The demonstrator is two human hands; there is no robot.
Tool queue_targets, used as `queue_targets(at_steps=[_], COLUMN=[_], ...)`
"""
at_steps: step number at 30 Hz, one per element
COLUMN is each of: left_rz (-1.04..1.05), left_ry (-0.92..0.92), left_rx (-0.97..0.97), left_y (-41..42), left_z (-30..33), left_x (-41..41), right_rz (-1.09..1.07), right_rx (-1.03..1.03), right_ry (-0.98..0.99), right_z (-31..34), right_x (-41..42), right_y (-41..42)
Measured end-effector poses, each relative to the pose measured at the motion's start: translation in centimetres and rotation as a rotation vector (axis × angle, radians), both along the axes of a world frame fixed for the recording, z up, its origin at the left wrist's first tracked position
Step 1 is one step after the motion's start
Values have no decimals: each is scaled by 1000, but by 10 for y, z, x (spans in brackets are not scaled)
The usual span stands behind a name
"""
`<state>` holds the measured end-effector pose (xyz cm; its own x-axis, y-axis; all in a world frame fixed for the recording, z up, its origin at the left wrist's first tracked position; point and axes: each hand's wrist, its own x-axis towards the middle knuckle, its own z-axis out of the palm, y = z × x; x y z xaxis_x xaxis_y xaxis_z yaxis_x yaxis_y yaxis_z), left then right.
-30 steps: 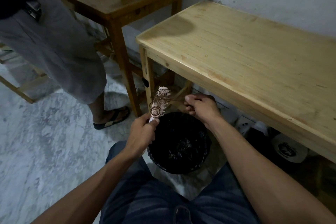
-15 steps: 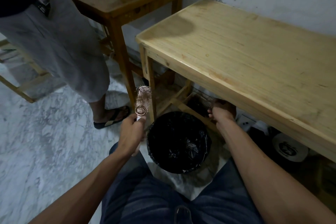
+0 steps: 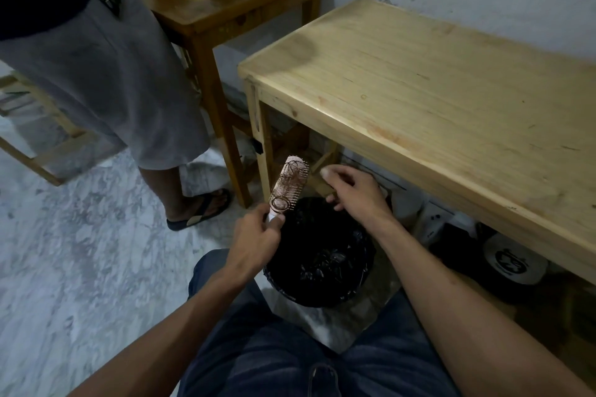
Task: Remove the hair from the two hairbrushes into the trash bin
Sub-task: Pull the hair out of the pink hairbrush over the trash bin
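Observation:
My left hand [image 3: 256,240] grips the white handle of a pink hairbrush [image 3: 288,185], held upright at the left rim of the trash bin. Loops of reddish-brown hair are tangled in its bristles. My right hand [image 3: 353,187] hovers just right of the brush head, above the bin's far rim, fingers spread and loosely curled with nothing visible in them. The round trash bin [image 3: 303,295], lined with a black bag, stands on the floor between my knees. A second hairbrush is not in view.
A light wooden table [image 3: 435,100] stands right above the bin; bags and white objects [image 3: 512,263] lie under it. A darker wooden table [image 3: 225,6] with small items is behind. A person in grey shorts [image 3: 106,74] and a sandal [image 3: 203,209] stands left on marble floor.
My right hand came back from under the light table toward the brush head, fingers now spread. My left hand shifted the brush slightly right, over the bin's rim.

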<state>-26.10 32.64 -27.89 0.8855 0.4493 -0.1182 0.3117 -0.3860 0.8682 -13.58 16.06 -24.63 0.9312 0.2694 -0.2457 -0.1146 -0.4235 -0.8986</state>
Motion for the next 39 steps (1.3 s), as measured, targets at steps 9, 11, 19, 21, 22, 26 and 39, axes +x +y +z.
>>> queue_targets(at_steps=[9,11,19,21,22,26,39], left_rz=[-65,-45,111,135,133,64,-107], left_ry=[21,24,32,15,13,14,-8], left_rx=[104,87,-51,-99,-108,-37,190], left_y=[-11,-8,5,7,8,6,1], left_z=[6,7,3,3,3,8,21], left_x=[5,4,6,6,7,6,4], right_rz=[-32,-93,-342,-335,-305,-67,227], right_rx=[-75,-78,-166,-227,-238,-289,11], right_ry=[-139,-93,48,65,96,192,23], right_z=[-7,-8,-16,-20,-23,-29,-5], right_x=[-2,1,15,16,16,12,3], right_y=[4,-4,-30,-34,-35,-29,2])
